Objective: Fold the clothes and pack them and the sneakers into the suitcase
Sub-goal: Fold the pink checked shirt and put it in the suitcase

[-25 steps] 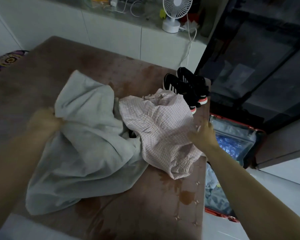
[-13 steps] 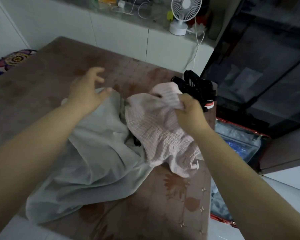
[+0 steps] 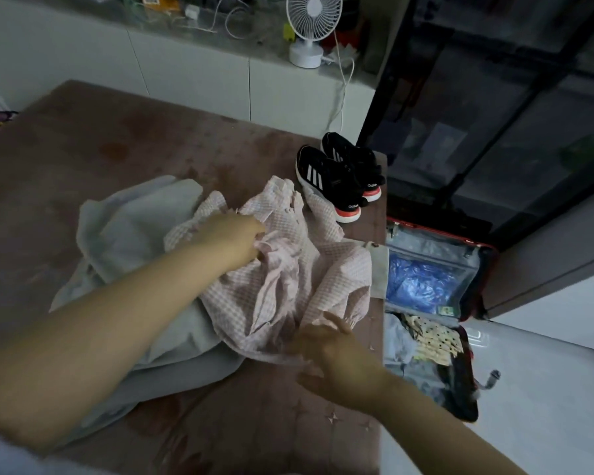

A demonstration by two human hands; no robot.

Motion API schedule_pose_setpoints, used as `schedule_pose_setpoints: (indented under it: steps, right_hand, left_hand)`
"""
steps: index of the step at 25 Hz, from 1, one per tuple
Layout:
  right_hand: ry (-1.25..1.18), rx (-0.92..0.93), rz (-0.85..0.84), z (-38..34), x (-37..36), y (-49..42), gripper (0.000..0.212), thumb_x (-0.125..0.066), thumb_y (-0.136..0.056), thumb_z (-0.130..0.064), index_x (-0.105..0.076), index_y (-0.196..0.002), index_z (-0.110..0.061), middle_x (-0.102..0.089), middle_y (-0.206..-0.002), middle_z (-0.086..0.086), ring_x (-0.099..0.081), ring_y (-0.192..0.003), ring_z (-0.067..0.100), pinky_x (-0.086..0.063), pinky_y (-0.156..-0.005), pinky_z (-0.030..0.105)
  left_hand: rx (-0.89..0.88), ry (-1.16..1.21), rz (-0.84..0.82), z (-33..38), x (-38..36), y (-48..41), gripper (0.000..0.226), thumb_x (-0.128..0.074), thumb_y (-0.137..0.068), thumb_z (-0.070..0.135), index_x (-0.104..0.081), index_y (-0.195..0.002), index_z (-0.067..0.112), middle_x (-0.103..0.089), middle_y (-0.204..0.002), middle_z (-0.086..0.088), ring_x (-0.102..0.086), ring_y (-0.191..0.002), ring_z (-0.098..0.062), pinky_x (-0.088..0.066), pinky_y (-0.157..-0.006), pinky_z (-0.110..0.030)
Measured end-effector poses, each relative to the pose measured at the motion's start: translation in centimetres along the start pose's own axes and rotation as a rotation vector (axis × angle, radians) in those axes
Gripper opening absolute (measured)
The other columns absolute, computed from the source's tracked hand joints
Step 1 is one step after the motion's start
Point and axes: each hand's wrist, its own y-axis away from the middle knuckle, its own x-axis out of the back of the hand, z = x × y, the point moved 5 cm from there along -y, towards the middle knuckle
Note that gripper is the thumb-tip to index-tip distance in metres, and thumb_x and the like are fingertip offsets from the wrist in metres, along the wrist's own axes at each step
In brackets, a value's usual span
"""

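Garment, pink checked (image 3: 288, 269), crumpled on bed (image 3: 83, 159), overlapping grey cloth (image 3: 127, 234); left hand (image 3: 235, 236) pinching its middle folds; right hand (image 3: 336, 354) at near hem, fingers loosely curled, grip unclear; sneakers (image 3: 340, 176) beyond garment; suitcase (image 3: 432, 269) open right of garment, nearer right hand.
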Motion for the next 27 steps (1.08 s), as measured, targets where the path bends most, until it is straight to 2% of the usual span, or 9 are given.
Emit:
schedule_pose_setpoints:
  steps: [3, 6, 10, 14, 16, 18, 21, 25, 27]
  right_hand:
    - [-0.264, -0.231, 0.259, 3.0, 3.6, -0.4, 0.013, -0.058, -0.079, -0.033, -0.061, -0.085, -0.021, -0.058, -0.089, -0.008, -0.054, -0.075, 0.007, -0.049, -0.077, 0.033]
    - [-0.21, -0.347, 0.354, 5.9, 5.2, -3.2, 0.037, -0.069, -0.078, -0.026, -0.055, -0.112, -0.018, -0.053, -0.116, -0.003, -0.051, -0.106, 0.018, -0.045, -0.093, 0.04]
    - [-0.379, -0.38, -0.095, 5.0, 2.8, -6.8, 0.093, -0.075, -0.071, -0.048, -0.022, -0.144, -0.027, -0.034, -0.145, -0.002, -0.03, -0.134, 0.022, -0.028, -0.11, 0.047]
    - [-0.013, -0.31, -0.321, 3.5, -1.2, -6.4, 0.098, -0.066, -0.076, -0.044, -0.002, -0.149, -0.029, -0.026, -0.15, 0.002, -0.023, -0.139, 0.025, -0.01, -0.117, 0.046]
    - [0.175, -0.371, -0.232, 5.0, -1.6, -5.6, 0.079, -0.059, -0.083, -0.027, -0.013, -0.148, -0.024, -0.05, -0.134, 0.01, -0.046, -0.123, 0.03, -0.028, -0.111, 0.042]
    - [0.221, -0.397, -0.123, 6.6, -0.8, -4.9, 0.043, -0.052, -0.087, -0.016, -0.048, -0.13, -0.02, -0.067, -0.102, 0.011, -0.06, -0.098, 0.03, -0.047, -0.086, 0.035]
    - [0.13, -0.389, -0.181, 7.1, 0.5, -3.3, 0.012, -0.055, -0.085, -0.019, -0.063, -0.086, -0.01, -0.067, -0.083, 0.006, -0.06, -0.08, 0.023, -0.039, -0.059, 0.027]
    - [-0.002, -0.254, -0.494, 3.2, -1.6, -0.5, 0.017, -0.056, -0.082, -0.034, -0.066, -0.086, -0.02, -0.057, -0.075, -0.013, -0.052, -0.078, 0.008, -0.028, -0.052, 0.014]
    - [-0.067, -0.206, -0.518, 1.9, -0.9, -1.5, 0.024, -0.058, -0.083, -0.042, -0.066, -0.082, -0.019, -0.058, -0.072, -0.014, -0.056, -0.075, 0.008, -0.036, -0.058, 0.013]
  left_hand:
    - [0.02, 0.18, 0.186, -3.0, 1.4, 2.4, 0.024, -0.06, -0.087, 0.032, -0.065, -0.102, 0.014, -0.067, -0.1, -0.01, -0.06, -0.094, -0.03, -0.037, -0.072, -0.03]
    - [0.042, 0.487, 0.271, -6.2, 2.6, 5.2, 0.018, -0.066, -0.081, 0.024, -0.059, -0.066, 0.016, -0.059, -0.064, -0.005, -0.054, -0.064, -0.022, -0.035, -0.06, -0.032]
    - [0.053, 0.662, 0.053, -9.7, 1.3, 8.8, 0.017, -0.066, -0.067, 0.021, -0.057, -0.054, 0.026, -0.057, -0.052, 0.007, -0.05, -0.051, -0.003, -0.037, -0.054, -0.022]
    - [0.04, 0.52, -0.121, -11.9, -1.6, 13.1, 0.011, -0.054, -0.054, 0.051, -0.051, -0.063, 0.047, -0.06, -0.063, 0.025, -0.054, -0.063, 0.011, -0.037, -0.059, -0.005]
    - [0.116, 0.535, -0.02, -13.3, -1.8, 14.7, 0.031, -0.046, -0.047, 0.057, -0.05, -0.077, 0.051, -0.055, -0.069, 0.03, -0.053, -0.067, 0.008, -0.037, -0.064, -0.002]
    - [0.161, 0.632, 0.114, -14.2, -1.5, 15.6, 0.022, -0.06, -0.058, 0.047, -0.059, -0.077, 0.058, -0.063, -0.078, 0.032, -0.057, -0.076, 0.01, -0.037, -0.066, 0.001]
    - [0.127, 0.893, 0.106, -15.1, -1.2, 15.8, 0.063, -0.075, -0.073, 0.005, -0.058, -0.092, 0.063, -0.062, -0.099, 0.036, -0.057, -0.094, 0.016, -0.041, -0.074, 0.001]
    - [0.105, 0.95, -0.337, -13.4, -2.3, 16.1, 0.089, -0.081, -0.048, 0.055, -0.036, -0.125, 0.057, -0.044, -0.131, 0.029, -0.04, -0.125, 0.008, -0.042, -0.094, -0.013]
    - [0.141, 0.864, -0.393, -12.1, -2.8, 16.1, 0.11, -0.073, -0.038, 0.078, -0.029, -0.135, 0.048, -0.034, -0.137, 0.029, -0.034, -0.129, 0.007, -0.036, -0.104, -0.019]
